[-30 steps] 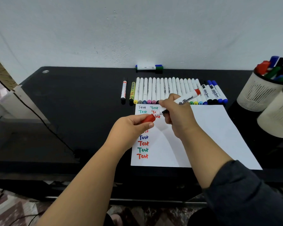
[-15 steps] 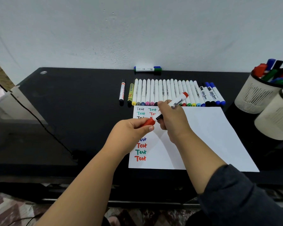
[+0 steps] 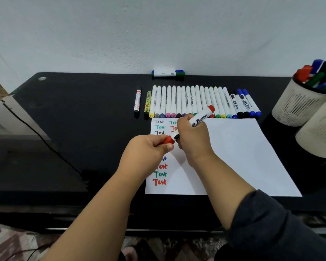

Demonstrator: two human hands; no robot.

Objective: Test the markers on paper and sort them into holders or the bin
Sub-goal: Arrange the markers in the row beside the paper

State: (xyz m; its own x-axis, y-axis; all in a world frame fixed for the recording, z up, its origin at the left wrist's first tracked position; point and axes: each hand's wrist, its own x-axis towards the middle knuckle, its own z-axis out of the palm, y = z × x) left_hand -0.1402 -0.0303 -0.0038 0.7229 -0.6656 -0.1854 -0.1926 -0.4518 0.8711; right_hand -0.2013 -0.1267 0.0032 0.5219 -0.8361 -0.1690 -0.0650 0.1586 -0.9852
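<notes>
While the right hand [image 3: 193,137] grips the red whiteboard marker [image 3: 199,119] above the test paper [image 3: 233,153], the left hand [image 3: 149,149] pinches its red cap [image 3: 168,139] at the tip, probably recapping before sorting.

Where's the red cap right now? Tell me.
In the head view, the red cap sits mid-frame above the paper, pinched by the left hand and meeting the tip of the whiteboard marker that the right hand holds.
</notes>
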